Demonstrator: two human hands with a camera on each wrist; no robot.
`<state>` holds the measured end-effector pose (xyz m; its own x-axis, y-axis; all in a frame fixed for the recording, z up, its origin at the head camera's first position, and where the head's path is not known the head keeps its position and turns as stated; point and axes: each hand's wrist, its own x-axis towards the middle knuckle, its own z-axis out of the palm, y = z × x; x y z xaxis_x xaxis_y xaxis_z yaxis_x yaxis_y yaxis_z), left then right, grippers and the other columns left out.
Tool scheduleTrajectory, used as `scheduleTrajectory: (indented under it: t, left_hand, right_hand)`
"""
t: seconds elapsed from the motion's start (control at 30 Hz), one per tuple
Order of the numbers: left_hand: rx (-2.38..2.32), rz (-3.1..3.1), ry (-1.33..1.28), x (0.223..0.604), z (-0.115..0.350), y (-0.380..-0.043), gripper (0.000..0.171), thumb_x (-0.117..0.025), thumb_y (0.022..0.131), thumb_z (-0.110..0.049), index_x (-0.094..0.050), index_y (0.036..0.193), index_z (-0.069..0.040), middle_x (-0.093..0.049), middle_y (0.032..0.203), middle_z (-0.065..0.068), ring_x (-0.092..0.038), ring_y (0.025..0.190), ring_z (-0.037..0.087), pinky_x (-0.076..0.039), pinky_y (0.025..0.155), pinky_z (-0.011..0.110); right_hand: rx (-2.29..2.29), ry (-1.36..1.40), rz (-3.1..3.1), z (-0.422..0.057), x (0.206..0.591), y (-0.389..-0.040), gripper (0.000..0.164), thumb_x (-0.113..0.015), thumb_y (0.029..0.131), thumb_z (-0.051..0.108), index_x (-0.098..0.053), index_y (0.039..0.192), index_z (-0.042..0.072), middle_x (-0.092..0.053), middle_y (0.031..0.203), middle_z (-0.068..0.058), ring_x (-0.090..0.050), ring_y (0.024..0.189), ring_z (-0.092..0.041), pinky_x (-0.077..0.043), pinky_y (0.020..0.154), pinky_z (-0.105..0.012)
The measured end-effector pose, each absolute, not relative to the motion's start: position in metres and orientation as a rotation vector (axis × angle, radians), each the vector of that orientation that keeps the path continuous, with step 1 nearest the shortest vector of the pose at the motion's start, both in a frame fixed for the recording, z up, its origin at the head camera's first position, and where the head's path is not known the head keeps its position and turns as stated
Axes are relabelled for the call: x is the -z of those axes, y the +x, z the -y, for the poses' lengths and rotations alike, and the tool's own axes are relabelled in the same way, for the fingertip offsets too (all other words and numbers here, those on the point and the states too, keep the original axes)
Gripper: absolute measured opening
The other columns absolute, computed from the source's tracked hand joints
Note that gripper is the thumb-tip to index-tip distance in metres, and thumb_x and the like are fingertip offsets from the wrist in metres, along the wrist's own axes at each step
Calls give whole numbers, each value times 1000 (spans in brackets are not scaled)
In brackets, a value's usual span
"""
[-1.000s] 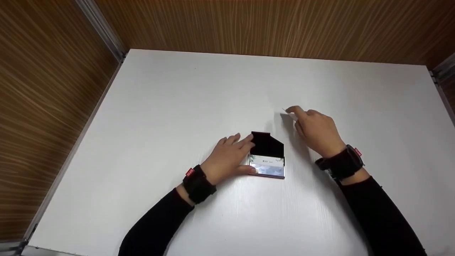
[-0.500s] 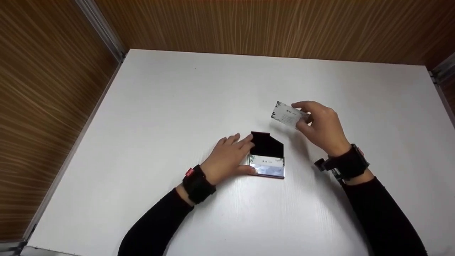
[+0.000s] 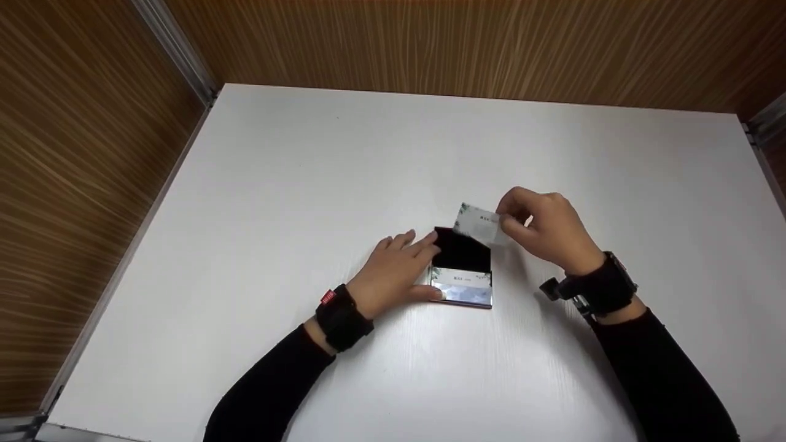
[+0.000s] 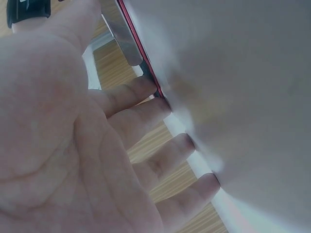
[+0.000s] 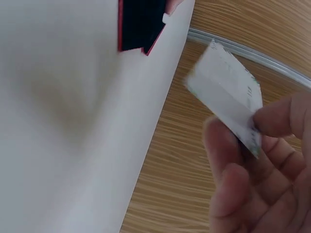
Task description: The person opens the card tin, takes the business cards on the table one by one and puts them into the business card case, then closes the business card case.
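Observation:
A business card holder (image 3: 460, 255) with a black lining and red edges lies unfolded on the white table. Its lower part bears a shiny metal plate (image 3: 466, 294), and a white card with leaf print (image 3: 460, 277) sits in it. My left hand (image 3: 393, 270) rests at the holder's left side, thumb over the lower left corner and fingers spread. In the left wrist view, fingertips (image 4: 148, 87) touch the red edge. My right hand (image 3: 546, 227) pinches a business card (image 3: 476, 222) by its right end, which overlaps the holder's top flap. The right wrist view shows this card (image 5: 226, 90) tilted.
The white table (image 3: 295, 166) is bordered at the back by a wood-grain panel (image 3: 430, 49) and at the left by another wood-grain panel (image 3: 73, 202). A metal rail (image 3: 175, 52) runs up the corner between them.
The right hand has turned the card from edge-on to show its printed face, then brought it left and down toward the holder. The left hand and holder have stayed put.

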<state>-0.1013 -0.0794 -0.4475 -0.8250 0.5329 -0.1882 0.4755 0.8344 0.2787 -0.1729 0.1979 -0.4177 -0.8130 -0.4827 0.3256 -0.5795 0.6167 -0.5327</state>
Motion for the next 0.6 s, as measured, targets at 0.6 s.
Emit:
scheduleTrajectory:
  t: [0.6]
  left_hand:
    - [-307, -2764, 766, 445, 79, -101, 87, -61, 87, -66, -39, 153, -15, -25, 165, -1, -25, 150, 31, -26, 118, 54]
  right_hand:
    - [-1021, 1221, 2896, -183, 426, -162, 13, -70, 88, 5, -68, 93, 17, -65, 92, 7, -61, 77, -14, -52, 67, -29]
